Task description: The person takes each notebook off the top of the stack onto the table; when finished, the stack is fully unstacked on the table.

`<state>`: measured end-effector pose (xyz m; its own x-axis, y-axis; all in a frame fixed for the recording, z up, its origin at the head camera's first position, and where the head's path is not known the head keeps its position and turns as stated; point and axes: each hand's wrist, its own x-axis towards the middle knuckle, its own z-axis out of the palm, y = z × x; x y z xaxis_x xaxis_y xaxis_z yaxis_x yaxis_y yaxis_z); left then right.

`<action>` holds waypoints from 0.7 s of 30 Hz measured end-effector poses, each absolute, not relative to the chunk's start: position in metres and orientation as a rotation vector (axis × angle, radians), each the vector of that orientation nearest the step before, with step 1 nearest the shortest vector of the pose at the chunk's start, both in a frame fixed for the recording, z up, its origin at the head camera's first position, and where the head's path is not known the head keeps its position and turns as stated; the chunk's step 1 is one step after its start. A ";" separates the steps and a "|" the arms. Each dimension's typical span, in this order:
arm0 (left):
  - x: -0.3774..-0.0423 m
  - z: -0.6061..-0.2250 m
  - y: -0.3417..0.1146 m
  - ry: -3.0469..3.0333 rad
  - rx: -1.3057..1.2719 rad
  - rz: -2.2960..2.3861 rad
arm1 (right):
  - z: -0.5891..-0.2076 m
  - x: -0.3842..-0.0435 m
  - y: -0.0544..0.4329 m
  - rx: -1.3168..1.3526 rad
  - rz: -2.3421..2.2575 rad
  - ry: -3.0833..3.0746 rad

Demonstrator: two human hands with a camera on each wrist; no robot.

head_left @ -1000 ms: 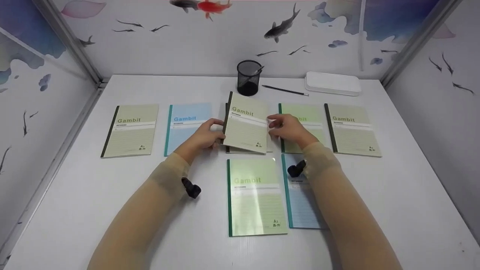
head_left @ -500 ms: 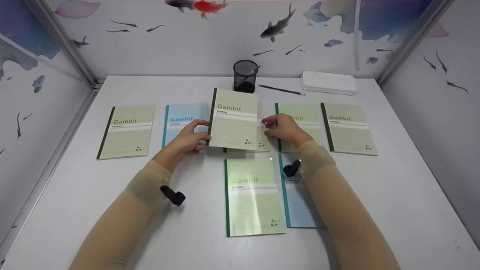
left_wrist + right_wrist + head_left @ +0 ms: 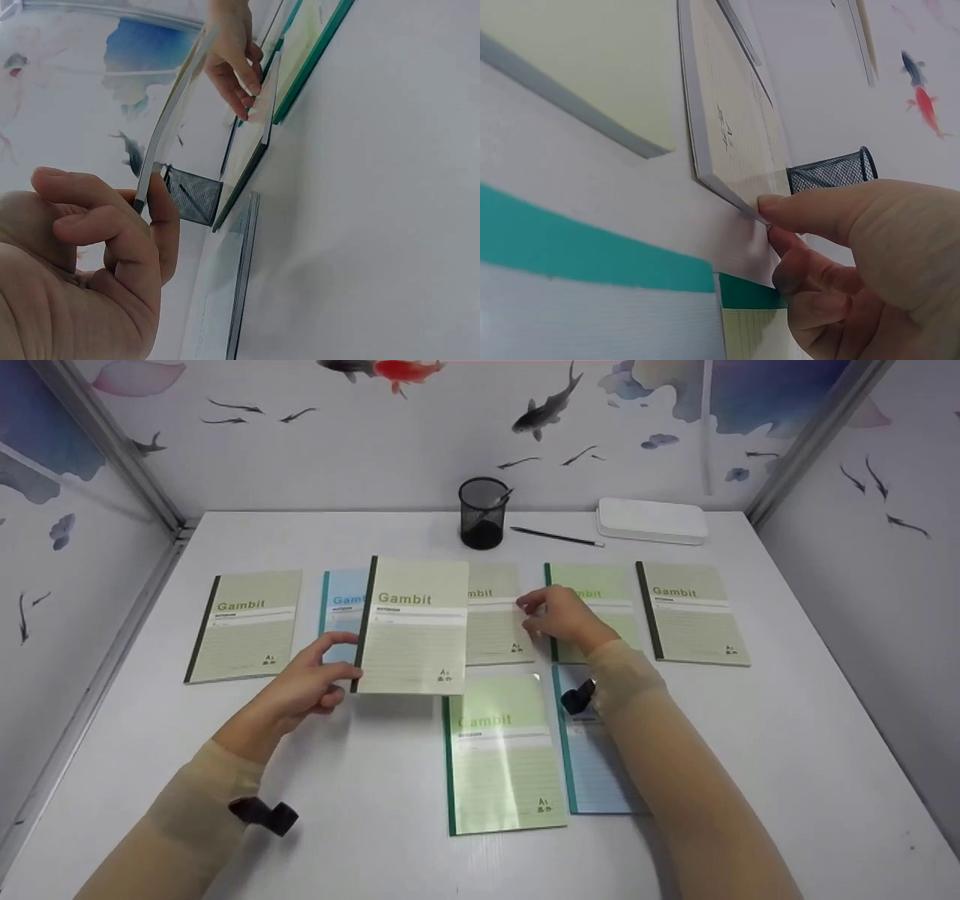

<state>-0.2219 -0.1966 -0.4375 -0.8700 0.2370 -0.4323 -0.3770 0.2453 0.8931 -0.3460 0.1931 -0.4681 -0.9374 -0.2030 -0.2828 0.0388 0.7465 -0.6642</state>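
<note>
My left hand [image 3: 304, 682] pinches the dark spine of a beige "Gambit" notebook [image 3: 412, 637] between thumb and fingers, holding it above the table. In the left wrist view this notebook [image 3: 163, 120] appears edge-on. It partly covers a blue notebook [image 3: 341, 622] and a second beige notebook [image 3: 495, 622]. My right hand [image 3: 561, 615] pinches that second notebook at its right edge; thumb and forefinger meet at the edge of the notebook [image 3: 735, 142] in the right wrist view. Beneath the right hand lies a green notebook [image 3: 600, 622].
Beige notebooks lie at the far left [image 3: 244, 626] and far right [image 3: 694, 615]. Nearer are a glossy green notebook [image 3: 502, 772] and a blue notebook [image 3: 600, 765], partly under the right forearm. A mesh pen cup [image 3: 481, 514], pencil [image 3: 556, 537] and white case [image 3: 651, 520] stand behind.
My left hand has drawn the upper beige notebook leftward and nearer, off the second beige one, and it now overlaps the blue notebook. The right hand has hardly moved; the view has shifted slightly.
</note>
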 end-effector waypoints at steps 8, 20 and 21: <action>-0.175 -0.447 -0.221 2.035 -0.115 1.580 | -0.471 -0.346 0.194 -0.158 -0.988 2.629; -0.132 -0.452 -0.240 2.005 -0.043 1.425 | -0.471 -0.344 0.194 -0.108 -0.963 2.630; -0.130 -0.452 -0.242 1.994 -0.033 1.413 | -0.471 -0.343 0.194 -0.105 -0.964 2.631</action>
